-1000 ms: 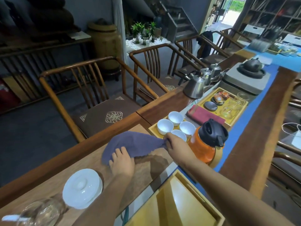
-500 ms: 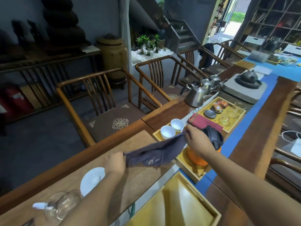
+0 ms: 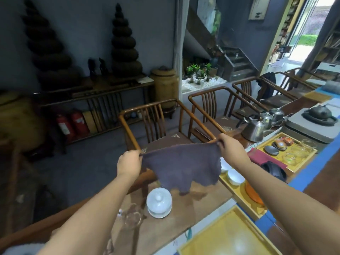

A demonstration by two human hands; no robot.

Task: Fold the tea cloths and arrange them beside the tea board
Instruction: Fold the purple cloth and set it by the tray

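Observation:
A dark purple tea cloth (image 3: 181, 166) hangs spread out in the air above the wooden table (image 3: 206, 203). My left hand (image 3: 129, 162) pinches its upper left corner and my right hand (image 3: 230, 150) pinches its upper right corner. The lower edge of the cloth dangles just above the tabletop. A second tea cloth, dark red (image 3: 257, 157), lies folded on the table to the right. Behind it sits a yellow tea board (image 3: 312, 153) with glass cups and small tea pieces. My right forearm partly hides the red cloth.
A white lidded bowl (image 3: 159, 202) and a glass pitcher (image 3: 131, 217) stand near the left. A yellow tray (image 3: 244, 199) with white cups (image 3: 235, 178) and an orange thermos (image 3: 254, 195) lies right. An empty yellow tray (image 3: 228, 236) sits nearest. Steel kettle (image 3: 254, 129) and wooden chairs (image 3: 152, 124) stand beyond.
Both hands have lifted the purple cloth off the table and drawn it out flat in the air. The view has tilted upward.

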